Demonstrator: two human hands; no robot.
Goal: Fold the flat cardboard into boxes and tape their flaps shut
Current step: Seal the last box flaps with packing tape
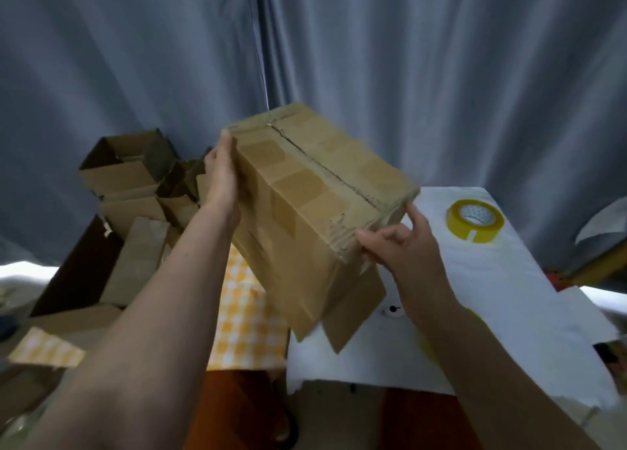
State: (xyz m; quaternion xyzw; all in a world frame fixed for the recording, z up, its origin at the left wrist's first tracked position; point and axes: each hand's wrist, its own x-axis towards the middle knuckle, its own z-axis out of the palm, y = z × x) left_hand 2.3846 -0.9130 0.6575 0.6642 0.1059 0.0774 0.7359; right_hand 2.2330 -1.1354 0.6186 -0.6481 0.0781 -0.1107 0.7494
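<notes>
A brown cardboard box (315, 192) is held up in the air between both hands, tilted, with its closed flaps facing up and a seam running along the middle of that face. My left hand (222, 175) presses flat against the box's far left side. My right hand (397, 246) grips the near right corner with its fingertips. Loose flaps hang open at the box's lower end. A roll of yellow tape (475, 219) lies flat on the white-covered table (509, 297) to the right, apart from both hands.
A pile of folded open boxes (135, 175) and flat cardboard (135, 256) sits at the left. A yellow checked cloth (244, 307) lies below the box. Grey curtains (373, 59) hang behind. A small black-and-white object (393, 309) rests on the table.
</notes>
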